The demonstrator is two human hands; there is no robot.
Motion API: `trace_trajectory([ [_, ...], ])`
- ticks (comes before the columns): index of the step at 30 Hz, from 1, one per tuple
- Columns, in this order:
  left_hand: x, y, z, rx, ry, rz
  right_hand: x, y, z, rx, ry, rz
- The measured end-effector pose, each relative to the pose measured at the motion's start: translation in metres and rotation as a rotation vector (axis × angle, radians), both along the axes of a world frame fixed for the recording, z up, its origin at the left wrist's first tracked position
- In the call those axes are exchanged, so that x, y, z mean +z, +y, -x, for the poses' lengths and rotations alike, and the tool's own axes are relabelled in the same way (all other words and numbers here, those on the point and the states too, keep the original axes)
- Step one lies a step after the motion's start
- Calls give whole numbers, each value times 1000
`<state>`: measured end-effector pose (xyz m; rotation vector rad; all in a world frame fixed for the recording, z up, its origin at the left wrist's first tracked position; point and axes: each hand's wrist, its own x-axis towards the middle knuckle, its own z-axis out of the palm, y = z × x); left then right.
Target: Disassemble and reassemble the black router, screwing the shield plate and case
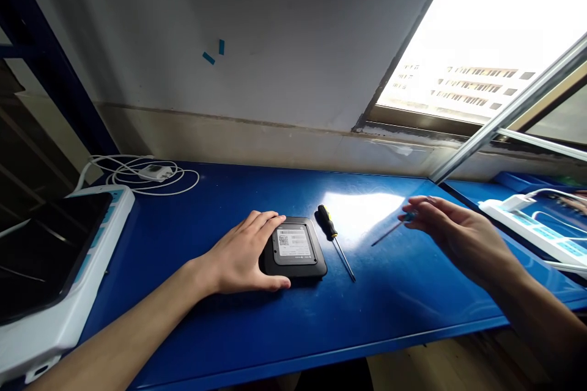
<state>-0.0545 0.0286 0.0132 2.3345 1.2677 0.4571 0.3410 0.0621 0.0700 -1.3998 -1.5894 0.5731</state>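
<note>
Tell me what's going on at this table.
A person's left hand holds a flat black device on the blue table, its labelled side up. The right hand holds a thin screwdriver off to the right, its tip apart from the device. A black-and-yellow screwdriver lies on the table just right of the device, with neither hand on it.

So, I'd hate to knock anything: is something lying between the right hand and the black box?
Yes: the yellow-and-black screwdriver lies between the black box and the right hand, close to the box. Besides the thin screwdriver in that hand, nothing else shows there.
</note>
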Motion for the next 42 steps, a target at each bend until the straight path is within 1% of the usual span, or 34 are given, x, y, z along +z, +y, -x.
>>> trace_trajectory([
  [1, 0, 0, 0, 3, -1, -9, 1, 4, 17, 52, 128, 61],
  [3, -1, 1, 1, 7, 2, -21, 2, 15, 49, 95, 263, 37],
  [5, -2, 1, 2, 19, 6, -34, -2, 28, 79, 138, 339, -60],
  [7, -4, 2, 4, 39, 7, -52, -11, 40, 103, 162, 383, -189],
  [10, -7, 4, 8, 67, 1, -77, -31, 52, 124, 120, 419, -305],
  [11, -7, 5, 9, 71, -1, -81, -38, 53, 127, 99, 434, -322],
  [13, -9, 8, 11, 72, -4, -84, -48, 51, 127, 117, 421, -296],
  [15, -10, 9, 13, 69, -2, -83, -53, 47, 125, 121, 424, -289],
  [22, -13, 8, 14, 78, 22, -73, -54, 37, 125, 206, 398, -266],
  [27, -13, 8, 14, 77, 43, -76, -53, 34, 128, 218, 400, -293],
  [33, -14, 8, 14, 92, 31, -77, -48, 29, 129, 248, 365, -288],
  [42, -13, 10, 14, 71, 21, -101, -56, 26, 131, 224, 221, -402],
])
